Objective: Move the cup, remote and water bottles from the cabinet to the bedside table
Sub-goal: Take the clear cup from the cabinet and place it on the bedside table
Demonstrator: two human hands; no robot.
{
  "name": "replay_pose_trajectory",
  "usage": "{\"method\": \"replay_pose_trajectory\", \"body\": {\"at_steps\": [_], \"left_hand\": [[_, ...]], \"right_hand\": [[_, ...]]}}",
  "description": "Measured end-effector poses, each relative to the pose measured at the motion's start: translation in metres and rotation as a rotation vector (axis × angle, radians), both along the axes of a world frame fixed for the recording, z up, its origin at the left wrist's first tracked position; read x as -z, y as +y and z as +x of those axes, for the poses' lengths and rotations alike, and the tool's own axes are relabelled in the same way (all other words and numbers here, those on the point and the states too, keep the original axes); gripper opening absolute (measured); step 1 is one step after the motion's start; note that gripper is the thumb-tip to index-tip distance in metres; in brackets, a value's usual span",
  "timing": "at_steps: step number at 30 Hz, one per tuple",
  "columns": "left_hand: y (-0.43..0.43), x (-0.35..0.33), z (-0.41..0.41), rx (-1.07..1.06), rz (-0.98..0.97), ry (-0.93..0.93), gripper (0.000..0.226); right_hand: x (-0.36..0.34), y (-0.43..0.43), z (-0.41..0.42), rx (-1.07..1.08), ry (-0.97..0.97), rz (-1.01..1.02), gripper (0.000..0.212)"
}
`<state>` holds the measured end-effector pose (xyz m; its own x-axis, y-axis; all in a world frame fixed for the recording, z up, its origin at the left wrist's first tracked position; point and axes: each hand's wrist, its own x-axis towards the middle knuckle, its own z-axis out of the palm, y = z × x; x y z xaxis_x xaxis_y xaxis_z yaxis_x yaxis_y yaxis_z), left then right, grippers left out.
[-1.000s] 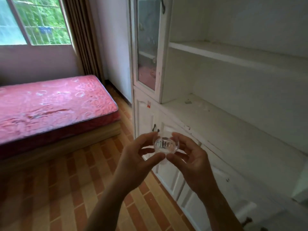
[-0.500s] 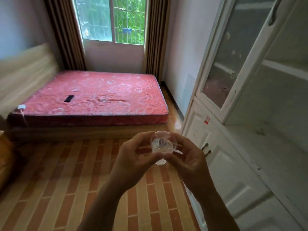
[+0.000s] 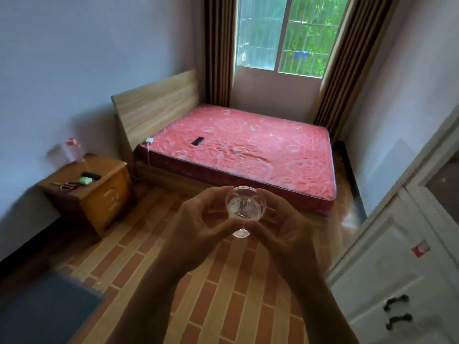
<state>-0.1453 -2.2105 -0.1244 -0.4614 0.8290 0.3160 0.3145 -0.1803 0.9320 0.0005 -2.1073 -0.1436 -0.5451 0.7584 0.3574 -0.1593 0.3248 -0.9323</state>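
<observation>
Between my two hands, above the brick-patterned floor, I held the small clear stemmed glass cup: my left hand and right hand each curled thumb and fingers round its bowl, one on either side. Well apart, to the left, stood the orange wooden bedside table, bearing a slim black remote, a green block and scissors. Beyond lay the red patterned mattress; the white cabinet stood at the right.

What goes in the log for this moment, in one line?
cup: clear, carried above floor | left hand: grips cup | right hand: grips cup | bedside table: ahead left, not reached
</observation>
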Motion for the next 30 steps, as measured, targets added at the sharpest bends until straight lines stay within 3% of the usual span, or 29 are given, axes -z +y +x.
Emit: {"method": "replay_pose_trajectory", "body": {"at_steps": [9,21,30], "left_hand": [[0.005,0.011,-0.076,-0.167,-0.022,-0.060,0.061],[0.019,0.019,-0.251,-0.241,-0.022,-0.091,0.055],[0.027,0.018,-0.366,-0.324,-0.017,-0.141,0.067]], "right_hand": [[-0.001,0.030,-0.094,-0.179,-0.049,0.029,0.051],[-0.001,0.055,-0.280,-0.274,-0.096,0.071,0.054],[-0.003,0.074,-0.408,-0.383,-0.089,0.079,0.050]]}}
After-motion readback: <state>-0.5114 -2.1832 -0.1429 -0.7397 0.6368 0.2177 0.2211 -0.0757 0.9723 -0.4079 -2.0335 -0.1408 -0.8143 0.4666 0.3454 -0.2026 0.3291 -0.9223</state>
